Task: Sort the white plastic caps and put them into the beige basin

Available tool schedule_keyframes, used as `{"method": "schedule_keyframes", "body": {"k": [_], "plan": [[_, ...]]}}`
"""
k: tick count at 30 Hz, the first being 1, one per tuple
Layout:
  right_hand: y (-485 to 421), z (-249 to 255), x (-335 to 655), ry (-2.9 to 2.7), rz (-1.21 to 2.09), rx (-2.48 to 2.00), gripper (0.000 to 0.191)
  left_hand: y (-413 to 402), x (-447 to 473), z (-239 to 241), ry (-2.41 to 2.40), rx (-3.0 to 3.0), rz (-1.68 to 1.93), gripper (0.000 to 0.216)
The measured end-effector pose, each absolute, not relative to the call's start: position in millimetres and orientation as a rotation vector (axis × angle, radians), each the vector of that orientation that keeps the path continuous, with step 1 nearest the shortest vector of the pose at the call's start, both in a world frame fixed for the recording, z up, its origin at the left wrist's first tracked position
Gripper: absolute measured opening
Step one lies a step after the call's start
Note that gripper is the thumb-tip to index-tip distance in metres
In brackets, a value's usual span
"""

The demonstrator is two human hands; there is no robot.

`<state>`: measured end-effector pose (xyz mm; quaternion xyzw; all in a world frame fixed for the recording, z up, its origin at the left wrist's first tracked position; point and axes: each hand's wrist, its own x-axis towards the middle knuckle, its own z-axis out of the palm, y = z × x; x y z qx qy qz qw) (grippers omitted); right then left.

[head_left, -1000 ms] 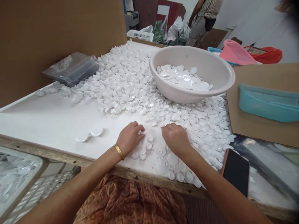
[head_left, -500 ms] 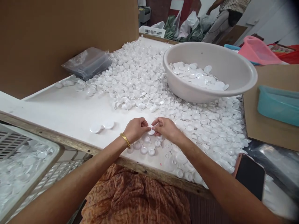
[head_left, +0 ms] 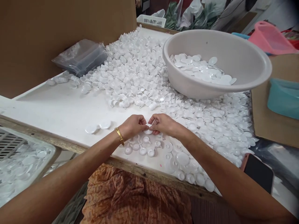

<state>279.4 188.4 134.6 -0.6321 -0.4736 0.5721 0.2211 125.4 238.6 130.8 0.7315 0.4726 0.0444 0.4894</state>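
My left hand [head_left: 136, 126], below a gold bangle at the wrist, pinches the left edge of a small white plastic disc [head_left: 148, 131]. My right hand [head_left: 161, 125] is closed on the same disc from the right, fingertips nearly meeting. Fingers cover part of the disc. Just below the hands lie several small round white cup-like pieces [head_left: 143, 151] on the white tabletop [head_left: 70, 113]. To the left, a pair of shiny white pieces [head_left: 105, 124] rests side by side. More white discs [head_left: 182, 158] lie under my right forearm.
A large pale basin [head_left: 217, 90] holding white discs stands on a wide heap of white cup-like pieces [head_left: 137, 71]. A plastic-wrapped packet [head_left: 80, 57] is at the back left. A phone [head_left: 258, 172] lies at right, a white crate [head_left: 56, 152] at lower left.
The view has shifted a little, so the basin appears larger and nearer. Both hands stay together on the disc, which now shows more plainly between the fingertips.
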Motion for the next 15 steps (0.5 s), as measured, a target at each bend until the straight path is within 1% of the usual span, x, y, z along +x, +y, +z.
{"method": "schedule_keyframes", "body": {"k": [7, 11, 15], "plan": [[189.9, 138.3, 274.9, -1.307, 1.577, -1.805, 0.016, 238.6, 120.6, 126.3, 1.145, 1.806, 0.093, 0.015], [189.1, 142.7, 269.6, -1.393, 1.508, -1.834, 0.016, 238.1, 116.1, 124.4, 1.104, 1.710, 0.064, 0.014], [188.7, 138.7, 267.3, -1.466, 1.407, -1.906, 0.013, 238.2, 117.5, 125.2, 1.138, 1.834, 0.097, 0.013]]}}
